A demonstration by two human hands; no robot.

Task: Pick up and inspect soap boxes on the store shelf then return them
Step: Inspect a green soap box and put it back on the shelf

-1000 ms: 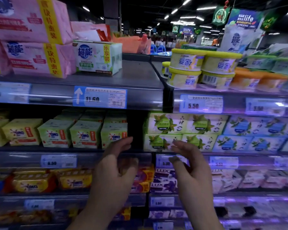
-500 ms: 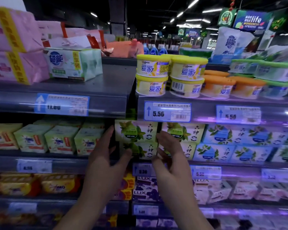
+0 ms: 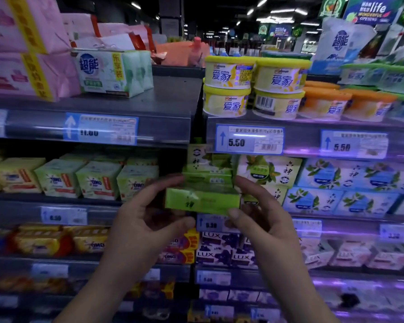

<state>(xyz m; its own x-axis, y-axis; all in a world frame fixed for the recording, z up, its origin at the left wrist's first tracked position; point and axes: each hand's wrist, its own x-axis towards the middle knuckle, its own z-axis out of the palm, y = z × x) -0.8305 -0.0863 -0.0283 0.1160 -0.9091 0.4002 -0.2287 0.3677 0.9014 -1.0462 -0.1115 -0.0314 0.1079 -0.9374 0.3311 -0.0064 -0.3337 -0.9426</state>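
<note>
Both hands hold one green soap box point(image 3: 202, 201) just below the 5.50 price label point(image 3: 249, 141), out in front of the shelf edge point(image 3: 336, 136) that carries the label. The box lies flat with its long side facing the camera. The left hand point(image 3: 147, 220), below and left of the label, grips the box's left end, with its fingers curled over the top and its thumb under the lower corner. The right hand point(image 3: 264, 215), below the label and slightly to its right, grips the right end, with its thumb on the lower front corner and its fingers curled round the top behind.

Straight under the label and behind the held box is a blurred stack of more green boxes point(image 3: 208, 166). I cannot tell whether the held box touches them. Below and right of the label are matching green-leaf boxes point(image 3: 268, 170), and farther right the same boxes in blue print point(image 3: 350, 176).

Above the label stand yellow-lidded tubs point(image 3: 229, 87) stacked in twos, with orange-lidded tubs point(image 3: 324, 101) to the upper right. Left of and below the label are pale green OMO packs point(image 3: 98, 180). Well below it are dark LUX boxes point(image 3: 219, 250). Far to the upper left are pink wrapped packs point(image 3: 21, 54).
</note>
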